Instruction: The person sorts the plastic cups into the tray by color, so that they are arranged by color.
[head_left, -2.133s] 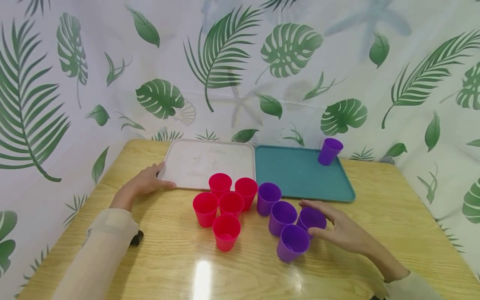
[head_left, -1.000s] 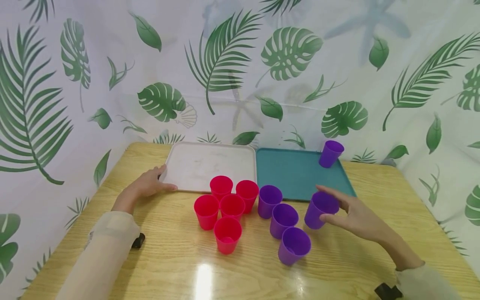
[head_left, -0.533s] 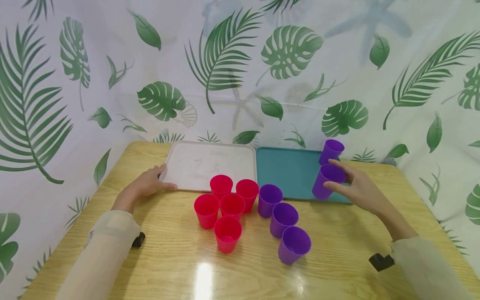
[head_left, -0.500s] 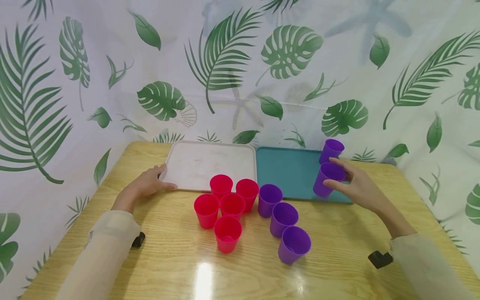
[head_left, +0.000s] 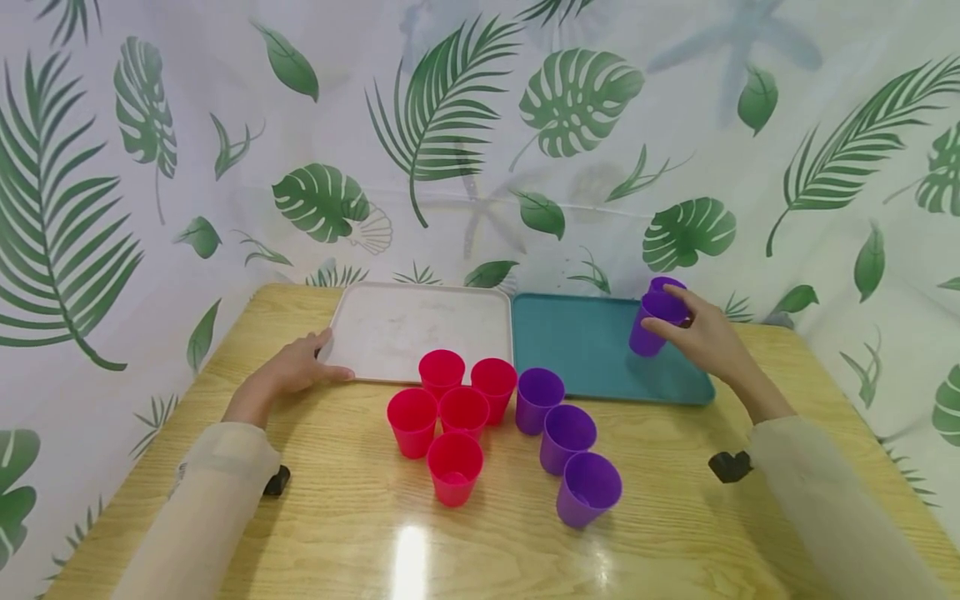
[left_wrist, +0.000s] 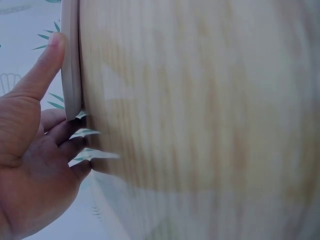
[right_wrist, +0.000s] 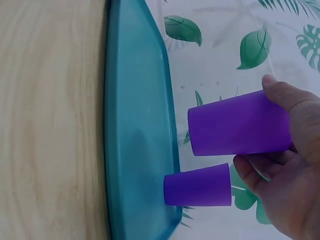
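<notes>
My right hand (head_left: pixel 708 333) grips a purple cup (head_left: pixel 651 332) near the rim, thumb on one side and fingers on the other. This cup is held upright above the teal tray (head_left: pixel 577 350). In the right wrist view, a gap shows between its base and the tray. Close behind it, a second purple cup (right_wrist: pixel 197 187) stands in the tray's far right corner, partly hidden in the head view. At the left, my left hand (head_left: pixel 296 365) rests at the near left corner of the white tray (head_left: pixel 420 325), thumb laid along its edge (left_wrist: pixel 71 65) and fingers relaxed.
Several red cups (head_left: pixel 455 475) stand upright in a cluster before the white tray. To their right, three purple cups (head_left: pixel 587 496) form a slanting row, the farthest near the teal tray's front edge. Both trays lie side by side on the wooden table (head_left: pixel 337 533), against a leaf-print cloth (head_left: pixel 465 108).
My right hand has taken one purple cup from the group, lifted it, and carried it back over the teal tray towards the cup in the corner. The left hand stays put.
</notes>
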